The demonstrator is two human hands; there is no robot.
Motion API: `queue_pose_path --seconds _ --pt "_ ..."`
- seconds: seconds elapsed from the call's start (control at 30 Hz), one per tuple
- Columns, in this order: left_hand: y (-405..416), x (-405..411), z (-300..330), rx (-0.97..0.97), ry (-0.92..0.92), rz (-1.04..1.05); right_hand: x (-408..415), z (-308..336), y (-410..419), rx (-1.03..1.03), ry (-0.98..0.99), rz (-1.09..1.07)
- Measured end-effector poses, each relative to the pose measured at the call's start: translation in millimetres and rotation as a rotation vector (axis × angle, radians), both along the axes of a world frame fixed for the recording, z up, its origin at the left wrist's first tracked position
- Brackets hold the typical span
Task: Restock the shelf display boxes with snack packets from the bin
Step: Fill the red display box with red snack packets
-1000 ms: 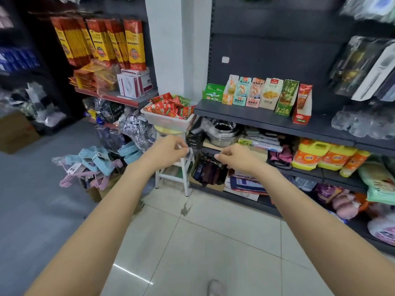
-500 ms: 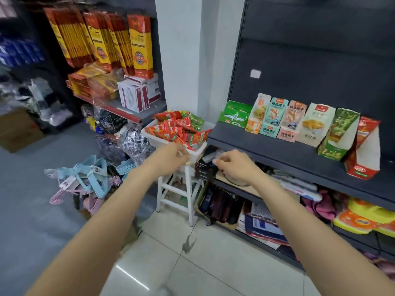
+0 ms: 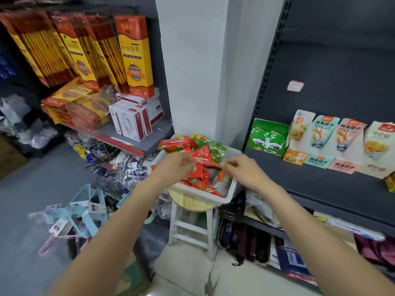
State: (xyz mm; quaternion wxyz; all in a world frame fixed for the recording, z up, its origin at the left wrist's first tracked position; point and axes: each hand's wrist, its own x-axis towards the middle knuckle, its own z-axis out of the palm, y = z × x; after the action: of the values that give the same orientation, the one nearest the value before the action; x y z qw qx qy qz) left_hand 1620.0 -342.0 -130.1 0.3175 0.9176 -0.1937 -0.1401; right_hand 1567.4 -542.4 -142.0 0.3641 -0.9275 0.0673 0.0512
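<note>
Restocking barely begun: your hands [image 3: 178,165] [image 3: 245,169] seemingly pinch packets [image 3: 201,165] in bin [image 3: 205,198]; display boxes [image 3: 267,135] at two o'clock wait.

White stool [image 3: 193,223], blue hangers [image 3: 85,208], yellow-red boxes [image 3: 134,56] on shelf.

The snack packets [image 3: 199,154] at centre frame are glossy foil-like film, red and green. Their bin [image 3: 201,194] looks like smooth white plastic. The shelf [image 3: 316,180] at right is matt dark metal, the display boxes [image 3: 268,136] printed card, and the floor tiles [image 3: 186,272] at bottom shiny.
</note>
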Motion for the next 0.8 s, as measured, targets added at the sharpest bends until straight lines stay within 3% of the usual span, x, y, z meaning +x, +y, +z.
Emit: queue_pose_path --seconds 0.1,0.57,0.8 --pt "6 44 -18 -0.055 0.062 0.033 43 -13 0 0.031 -0.018 -0.02" --pt "16 211 -93 0.069 0.054 0.068 205 -76 14 0.058 0.063 -0.113" --pt "27 271 -126 0.086 0.102 -0.093 237 -104 35 0.054 0.131 -0.221"
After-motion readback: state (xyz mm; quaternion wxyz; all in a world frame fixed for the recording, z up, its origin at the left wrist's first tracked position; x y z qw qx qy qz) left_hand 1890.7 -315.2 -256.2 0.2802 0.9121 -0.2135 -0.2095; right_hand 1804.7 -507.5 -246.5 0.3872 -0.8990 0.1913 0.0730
